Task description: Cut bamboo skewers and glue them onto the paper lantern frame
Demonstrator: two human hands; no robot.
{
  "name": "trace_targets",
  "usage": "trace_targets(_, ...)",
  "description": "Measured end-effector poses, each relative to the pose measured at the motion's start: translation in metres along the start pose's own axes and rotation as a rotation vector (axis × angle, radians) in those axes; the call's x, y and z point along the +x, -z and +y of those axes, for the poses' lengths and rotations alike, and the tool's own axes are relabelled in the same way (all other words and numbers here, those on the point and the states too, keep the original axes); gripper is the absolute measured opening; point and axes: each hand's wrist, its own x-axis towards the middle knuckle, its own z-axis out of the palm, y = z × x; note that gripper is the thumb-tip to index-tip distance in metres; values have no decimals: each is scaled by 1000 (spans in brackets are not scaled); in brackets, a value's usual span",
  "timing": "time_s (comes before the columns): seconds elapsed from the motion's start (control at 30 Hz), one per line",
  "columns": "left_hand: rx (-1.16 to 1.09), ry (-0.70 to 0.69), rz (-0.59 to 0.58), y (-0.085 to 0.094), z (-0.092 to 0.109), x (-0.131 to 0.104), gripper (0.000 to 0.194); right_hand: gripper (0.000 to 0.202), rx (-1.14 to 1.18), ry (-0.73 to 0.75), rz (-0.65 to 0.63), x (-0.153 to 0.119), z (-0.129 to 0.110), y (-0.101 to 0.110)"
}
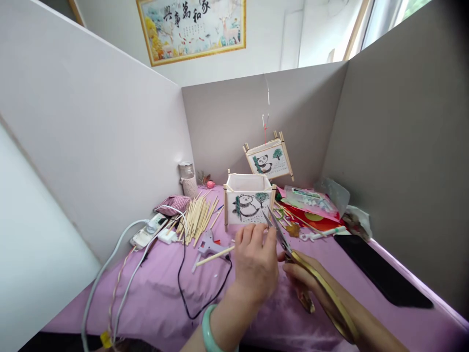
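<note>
In the head view my left hand is closed, with its knuckles toward me. A pale wooden stick runs into it from the left, and its far end is hidden by my fingers. My right hand grips gold-handled scissors. Their blades are parted and point up and left, close to my left fingertips. Just beyond stands a lantern-like box with wooden corner posts and a panda and tree drawn on its white side. A similar panda box hangs tilted behind it from a red string.
A lilac glue gun with a black cord lies left of my hands. Beyond are many loose sticks, a power strip with cables and a jar. Rightward lie craft packets and a black phone-like slab. Grey partitions enclose the pink cloth.
</note>
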Motion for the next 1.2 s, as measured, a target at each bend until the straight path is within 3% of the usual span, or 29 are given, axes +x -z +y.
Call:
trace_targets(0.17, 164, 134, -156, -1, -7, 1, 22, 31, -29, -61, -32, -2, 2, -2)
trace_targets(0.27, 197, 118, -182, -1, -14, 3, 28, 30, -21, -70, -66, -3, -4, -1)
trace_targets(0.5, 122, 97, -162, -1, -21, 10, 29, 31, 69, -72, -62, -9, -15, 2)
trace_targets(0.87, -254, 165, -78, -10, -31, 4, 19, 29, 130, -51, -93, -8, -8, 6)
trace_targets(1.2, -411, 187, -68, -14, -29, 8, 19, 28, 196, -4, -111, -12, -6, 9)
